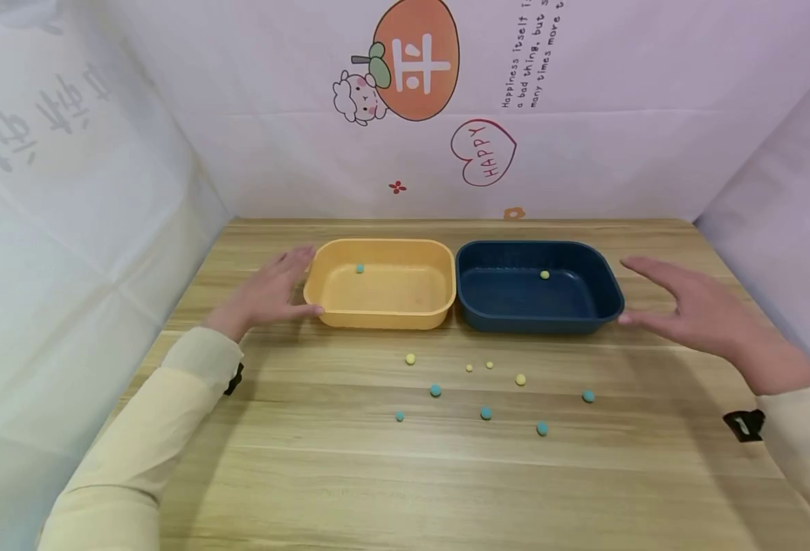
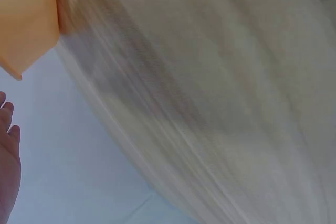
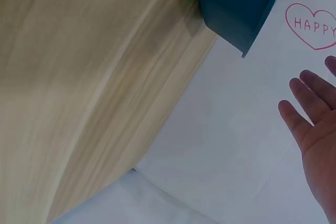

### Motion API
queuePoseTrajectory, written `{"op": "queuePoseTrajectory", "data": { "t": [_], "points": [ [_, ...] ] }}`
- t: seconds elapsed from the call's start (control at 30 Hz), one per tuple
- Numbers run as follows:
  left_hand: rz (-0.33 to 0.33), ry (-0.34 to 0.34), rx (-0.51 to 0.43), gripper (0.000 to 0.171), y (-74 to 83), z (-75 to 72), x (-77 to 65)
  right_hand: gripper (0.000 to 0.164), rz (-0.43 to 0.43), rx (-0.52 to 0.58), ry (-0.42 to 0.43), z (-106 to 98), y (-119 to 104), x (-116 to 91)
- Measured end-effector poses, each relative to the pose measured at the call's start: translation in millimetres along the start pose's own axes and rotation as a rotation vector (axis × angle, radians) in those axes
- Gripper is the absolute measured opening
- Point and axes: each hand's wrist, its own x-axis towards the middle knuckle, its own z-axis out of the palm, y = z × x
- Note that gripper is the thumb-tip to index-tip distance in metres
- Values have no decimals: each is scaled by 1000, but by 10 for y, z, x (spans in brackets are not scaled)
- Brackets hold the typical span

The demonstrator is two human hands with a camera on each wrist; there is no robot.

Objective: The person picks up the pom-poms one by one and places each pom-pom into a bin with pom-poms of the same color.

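A yellow-orange tray (image 1: 380, 320) and a dark blue tray (image 1: 542, 324) stand side by side near the back of the table. My left hand (image 1: 270, 291) is at the yellow tray's left end, thumb and fingers spread around its corner. On the other side, my right hand (image 1: 701, 310) is spread by the blue tray's right end, its thumb tip right at the rim. In the right wrist view the fingers (image 3: 310, 98) are extended beside the blue wall. One small teal ball (image 1: 359, 268) lies in the yellow tray; one pale yellow ball (image 1: 544, 275) lies in the blue tray.
In front of the trays, several teal balls (image 1: 486, 413) and several pale yellow balls (image 1: 520, 379) are scattered on the wooden table (image 1: 349, 482). White printed cloth (image 1: 274, 168) hangs behind the table and along both sides.
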Motion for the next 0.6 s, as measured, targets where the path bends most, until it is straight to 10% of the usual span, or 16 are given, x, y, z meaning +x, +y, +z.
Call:
{"op": "queuePoseTrajectory", "data": {
  "t": [0.6],
  "points": [
    [-33,-29,5,103,-3,118,-62,71,-121,127,158,308,-105,-313]
  ]
}}
